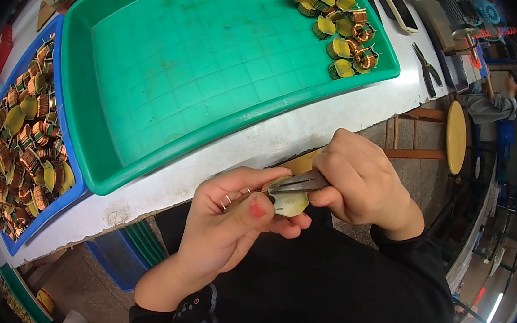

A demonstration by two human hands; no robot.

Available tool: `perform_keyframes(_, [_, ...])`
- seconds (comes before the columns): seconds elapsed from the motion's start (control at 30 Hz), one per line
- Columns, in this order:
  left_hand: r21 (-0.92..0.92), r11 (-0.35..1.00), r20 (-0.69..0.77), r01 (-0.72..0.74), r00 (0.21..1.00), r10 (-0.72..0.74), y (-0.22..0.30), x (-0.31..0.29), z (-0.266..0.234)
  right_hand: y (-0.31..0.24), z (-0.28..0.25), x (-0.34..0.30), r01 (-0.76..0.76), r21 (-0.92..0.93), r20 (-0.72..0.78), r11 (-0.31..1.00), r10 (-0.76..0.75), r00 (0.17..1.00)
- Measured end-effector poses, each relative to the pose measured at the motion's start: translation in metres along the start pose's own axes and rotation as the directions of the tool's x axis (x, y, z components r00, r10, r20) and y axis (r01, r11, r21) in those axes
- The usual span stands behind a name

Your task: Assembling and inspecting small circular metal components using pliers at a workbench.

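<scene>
Just off the near edge of the white bench (305, 133), I see my left hand (230, 223) pinching a yellow-taped coil (289, 203) while my right hand (360, 180) grips pliers (298, 184) clamped on it. The green tray (200, 67) lies mostly bare beyond.

lighting: bright, even, from overhead; soft sheen on the large green plastic tray (147, 166). shadows: faint, short, under the tray rim on the scuffed white worktable (305, 133). focus: centre sharp. edges: strong fisheye bend, dark vignette, corners dim and blurred.
</scene>
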State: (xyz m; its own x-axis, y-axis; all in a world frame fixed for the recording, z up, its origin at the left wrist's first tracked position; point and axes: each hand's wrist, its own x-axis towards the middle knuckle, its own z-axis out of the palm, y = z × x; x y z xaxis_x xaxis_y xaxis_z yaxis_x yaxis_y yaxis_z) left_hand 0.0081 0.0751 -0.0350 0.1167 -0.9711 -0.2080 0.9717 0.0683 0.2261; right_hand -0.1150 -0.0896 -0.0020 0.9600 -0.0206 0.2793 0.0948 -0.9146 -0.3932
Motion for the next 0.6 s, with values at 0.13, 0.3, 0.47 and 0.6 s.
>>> perform_keyframes(0.13, [0.185, 0.961, -0.019, -0.205, 0.977, 0.212, -0.008, 0.004, 0.011, 0.0, 0.002, 0.0, -0.04, -0.028, -0.004, 0.999, 0.04, 0.999])
perform_keyframes(0.3, [0.362, 0.885, -0.04, -0.294, 0.943, 0.33, -0.01, 0.002, 0.013, -0.003, 0.005, -0.001, -0.044, -0.112, -0.043, 0.993, 0.039, 0.998])
perform_keyframes(0.47, [0.432, 0.85, -0.062, -0.302, 0.93, 0.362, -0.01, 0.004, 0.015, -0.005, 0.006, 0.001, -0.042, -0.198, -0.079, 0.979, 0.027, 0.996])
perform_keyframes(0.6, [0.496, 0.805, -0.013, -0.326, 0.924, 0.382, -0.008, 0.006, 0.01, -0.004, 0.006, 0.001, -0.052, -0.188, -0.099, 0.981, 0.034, 0.995])
